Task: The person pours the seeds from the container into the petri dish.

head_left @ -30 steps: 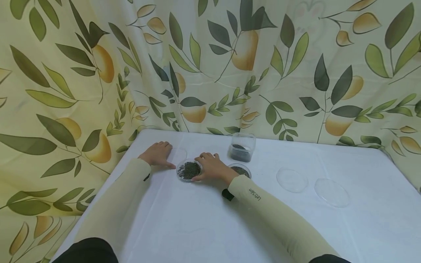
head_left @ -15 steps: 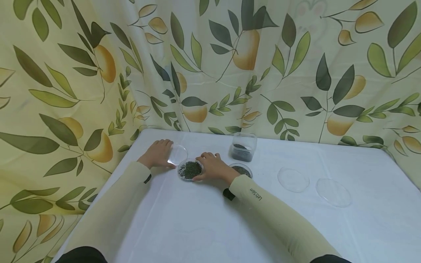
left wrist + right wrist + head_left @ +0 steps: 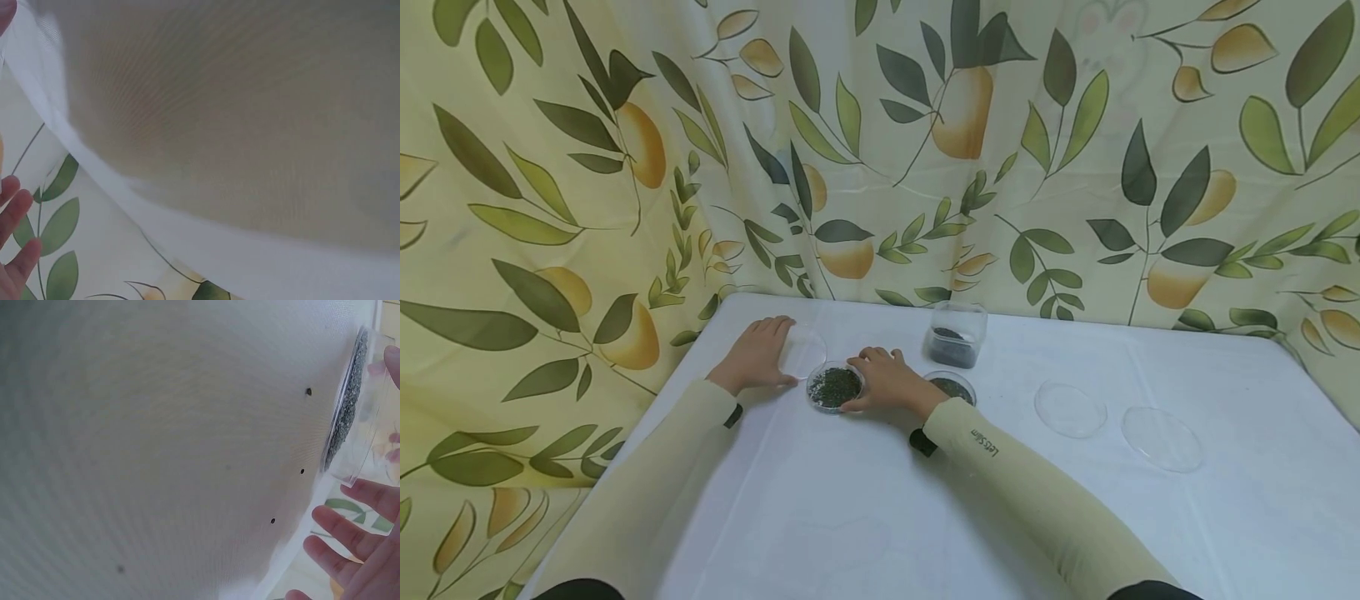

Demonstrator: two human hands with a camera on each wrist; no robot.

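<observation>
In the head view, my left hand holds a clear round petri dish lid by its edge, thumb and fingers spread around its left side. My right hand grips the right side of a petri dish filled with dark green granules and some white bits. The right wrist view shows this clear-walled dish with its grey-green granules, fingers close about the rim. Only a few fingertips of the left hand show at the left wrist view's edge.
Behind my right wrist a second granule-filled petri dish is partly hidden. A clear square tub of dark granules stands behind it. Two clear round lids lie to the right. Several dark specks dot the white cloth. A leaf-patterned curtain hangs behind.
The clear lid's angle has altered slightly in my left hand, which has shifted a little. My right hand stays at the filled dish.
</observation>
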